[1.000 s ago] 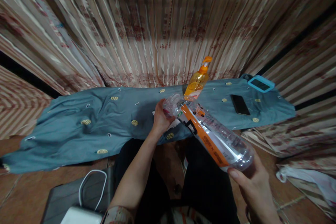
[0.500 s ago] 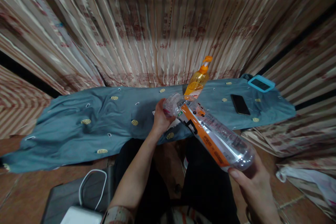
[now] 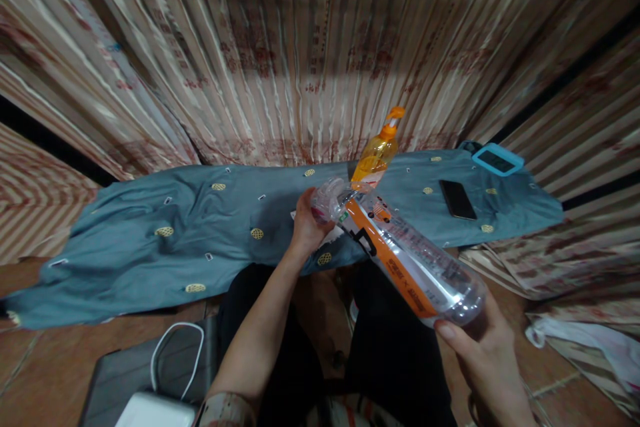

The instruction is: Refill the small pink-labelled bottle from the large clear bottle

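Large clear plastic bottle (image 3: 405, 253) with orange label held nearly horizontal, centre-right of frame, above the lap and the near edge of a blue-grey patterned cloth (image 3: 150, 247). Left hand (image 3: 306, 221) is closed around the neck end; whether a cap is on cannot be told. Right hand (image 3: 483, 350) cups the base from below, thumb on the rim, fingers curled under. Bottle looks empty or nearly so. Risk, as judged: support is only at the two ends, so a loosened right-hand hold would let the base drop toward the tiled floor (image 3: 40, 373); a swing of the neck end could knock the orange pump bottle (image 3: 376, 155), which stands upright just behind it on the cloth. Further right on the cloth: a dark phone (image 3: 457, 199), and a blue-framed device (image 3: 497, 159) at the far corner, both well apart from the hands. Lower left: white charger (image 3: 155, 411) with looped cable (image 3: 176, 357) on a grey pad. Striped curtain (image 3: 300, 47) fills the upper frame.
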The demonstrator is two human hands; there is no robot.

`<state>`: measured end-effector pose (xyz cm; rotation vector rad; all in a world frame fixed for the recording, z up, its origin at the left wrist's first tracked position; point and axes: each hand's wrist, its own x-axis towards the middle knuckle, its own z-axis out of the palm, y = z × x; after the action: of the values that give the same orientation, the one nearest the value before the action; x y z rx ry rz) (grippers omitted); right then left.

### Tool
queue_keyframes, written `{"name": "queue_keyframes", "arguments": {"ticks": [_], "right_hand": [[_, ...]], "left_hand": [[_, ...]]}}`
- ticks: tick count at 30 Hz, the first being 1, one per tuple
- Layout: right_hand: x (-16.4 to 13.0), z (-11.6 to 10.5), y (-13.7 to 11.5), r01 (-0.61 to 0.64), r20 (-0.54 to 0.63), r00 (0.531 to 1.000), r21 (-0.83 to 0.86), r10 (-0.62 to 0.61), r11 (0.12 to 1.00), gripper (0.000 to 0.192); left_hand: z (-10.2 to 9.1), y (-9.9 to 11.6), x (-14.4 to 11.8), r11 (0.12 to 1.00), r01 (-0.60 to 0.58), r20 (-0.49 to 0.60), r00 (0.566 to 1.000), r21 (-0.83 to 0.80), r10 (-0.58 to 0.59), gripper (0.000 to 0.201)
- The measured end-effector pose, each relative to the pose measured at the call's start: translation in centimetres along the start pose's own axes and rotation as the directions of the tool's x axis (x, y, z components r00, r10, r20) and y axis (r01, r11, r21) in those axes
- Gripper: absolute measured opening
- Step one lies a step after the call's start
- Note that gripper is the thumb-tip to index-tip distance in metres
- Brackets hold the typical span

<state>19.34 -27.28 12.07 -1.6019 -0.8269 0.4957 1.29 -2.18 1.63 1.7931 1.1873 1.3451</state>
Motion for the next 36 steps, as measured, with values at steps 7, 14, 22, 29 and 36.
{"name": "queue_keyframes", "arguments": {"ticks": [7,14,22,29,36], "right_hand": [[0.02,0.16,-0.27,-0.005,-0.022,1.000,-0.018,0.005,1.000,0.081],[0.02,0.22,-0.16,0.038,-0.017,0.999,-0.001,-0.038,0.999,0.076],[-0.11,0.01,0.24,0.010,-0.003,1.000,0.035,-0.010,0.999,0.079],[-0.01,0.09,-0.12,0.002,-0.017,1.000,-0.027,-0.003,1.000,0.079],[-0.14,0.25,-0.01,-0.007,-0.024,1.000,-0.013,0.007,1.000,0.080]], "left_hand": [[-0.03,0.21,0.03,1.000,0.006,0.006,1.000,0.005,-0.006,0.093],[-0.10,0.58,0.08,1.000,0.018,0.007,1.000,0.025,-0.018,0.091],[0.04,0.27,0.04,1.000,0.007,-0.003,1.000,-0.009,-0.007,0.091],[-0.01,0.15,0.05,1.000,-0.002,-0.003,1.000,0.011,0.002,0.092],[0.04,0.22,0.01,1.000,-0.008,0.002,1.000,0.020,0.008,0.090]]}}
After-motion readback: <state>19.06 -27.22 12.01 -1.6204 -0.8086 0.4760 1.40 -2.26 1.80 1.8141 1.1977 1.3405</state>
